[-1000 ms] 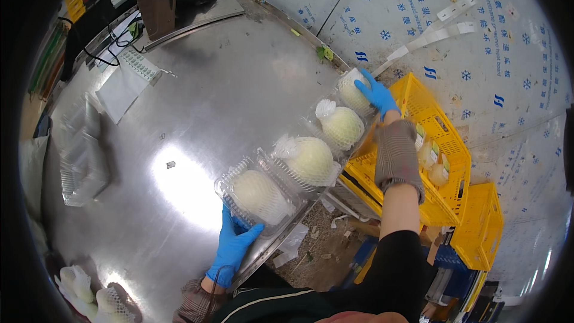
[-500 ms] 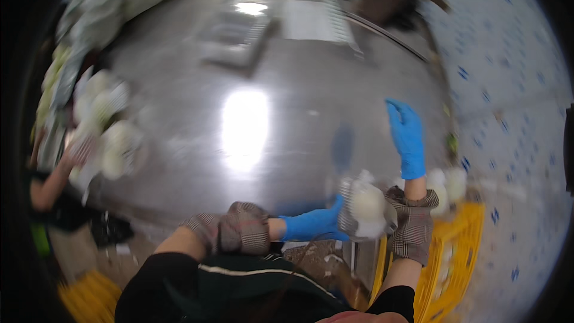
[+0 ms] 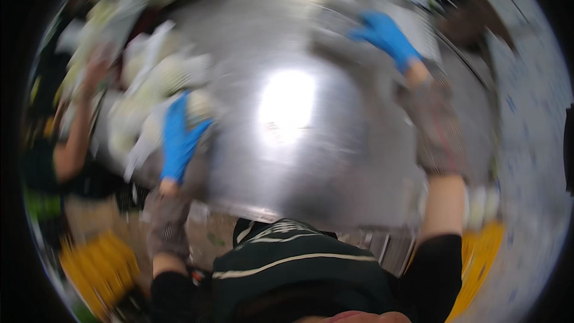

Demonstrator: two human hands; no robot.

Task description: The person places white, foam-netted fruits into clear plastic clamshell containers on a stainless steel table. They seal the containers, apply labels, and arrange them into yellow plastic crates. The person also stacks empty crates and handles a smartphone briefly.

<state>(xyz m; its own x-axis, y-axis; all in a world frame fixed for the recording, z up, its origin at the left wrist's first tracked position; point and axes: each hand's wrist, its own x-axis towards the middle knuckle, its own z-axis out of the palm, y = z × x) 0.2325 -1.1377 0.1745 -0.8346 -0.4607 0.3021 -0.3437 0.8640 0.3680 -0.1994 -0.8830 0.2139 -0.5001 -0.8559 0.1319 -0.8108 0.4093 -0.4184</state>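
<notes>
My left hand (image 3: 179,137), in a blue glove, rests at a pale round fruit (image 3: 200,104) among net-wrapped fruit (image 3: 164,75) on the table's left side. Its fingers are stretched out with the thumb apart, touching or just over the fruit; blur hides which. My right hand (image 3: 382,36), also gloved in blue, reaches across the steel table (image 3: 317,167) to blurred clear plastic containers (image 3: 332,24). Its fingers are spread, and I cannot tell whether they touch the containers.
A co-worker's bare arm (image 3: 75,146) reaches into the fruit at the left. Yellow crates stand low at left (image 3: 98,269) and right (image 3: 478,263). Wrapped fruit (image 3: 481,206) lies by the right edge. A panelled wall (image 3: 523,113) runs along the right.
My view has swung left from the boxed fruit and crate. Both hands have let go of the boxed fruit; my left moved to the loose fruit, my right toward the containers at the back.
</notes>
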